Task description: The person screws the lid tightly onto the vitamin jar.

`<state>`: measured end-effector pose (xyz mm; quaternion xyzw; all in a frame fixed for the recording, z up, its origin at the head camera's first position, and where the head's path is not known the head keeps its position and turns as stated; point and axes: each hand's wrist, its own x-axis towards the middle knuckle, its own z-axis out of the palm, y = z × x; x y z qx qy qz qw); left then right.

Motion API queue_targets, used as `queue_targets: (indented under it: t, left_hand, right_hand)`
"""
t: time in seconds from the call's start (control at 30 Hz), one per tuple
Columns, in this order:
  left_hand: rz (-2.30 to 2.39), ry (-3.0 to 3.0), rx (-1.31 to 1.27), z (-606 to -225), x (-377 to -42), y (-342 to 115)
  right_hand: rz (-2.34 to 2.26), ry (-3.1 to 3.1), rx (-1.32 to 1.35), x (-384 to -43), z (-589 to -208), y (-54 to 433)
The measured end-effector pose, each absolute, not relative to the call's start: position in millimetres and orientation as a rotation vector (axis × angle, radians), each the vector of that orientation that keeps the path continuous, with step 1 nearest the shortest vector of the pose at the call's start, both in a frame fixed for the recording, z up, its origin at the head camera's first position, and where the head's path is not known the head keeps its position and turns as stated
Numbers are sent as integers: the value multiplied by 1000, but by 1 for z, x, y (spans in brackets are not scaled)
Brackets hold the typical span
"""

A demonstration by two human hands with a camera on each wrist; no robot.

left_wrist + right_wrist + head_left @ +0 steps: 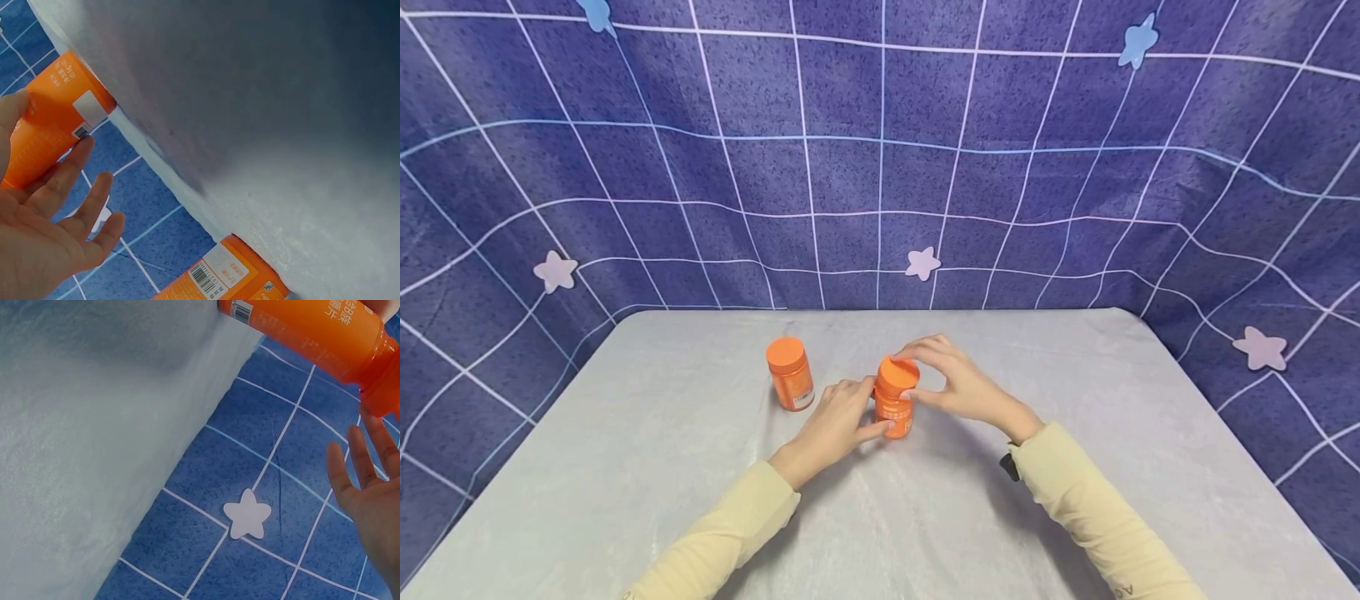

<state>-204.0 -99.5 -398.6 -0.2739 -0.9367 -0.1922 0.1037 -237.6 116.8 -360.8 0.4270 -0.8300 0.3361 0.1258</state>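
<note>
An orange bottle with white print stands upright near the middle of the table. My left hand grips its body, thumb on the near side and fingers round the far left. From the right, my right hand pinches the orange cap between thumb and fingers. A narrower neck shows below the cap in the right wrist view; whether the cap is loose I cannot tell. To the left a second orange bottle stands capped, untouched by either hand.
A pale grey cloth covers the table. Behind and at both sides hangs a blue curtain with grid lines and star shapes. The second bottle's barcode label shows in the left wrist view.
</note>
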Motion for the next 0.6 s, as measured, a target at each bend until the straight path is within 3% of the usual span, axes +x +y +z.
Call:
queue_targets:
  t: [0.6]
  left_hand:
    - [-573,-2759,-810,-399,-204,-99]
  right_hand:
    - [986,-2437,1276,-238,-363,114]
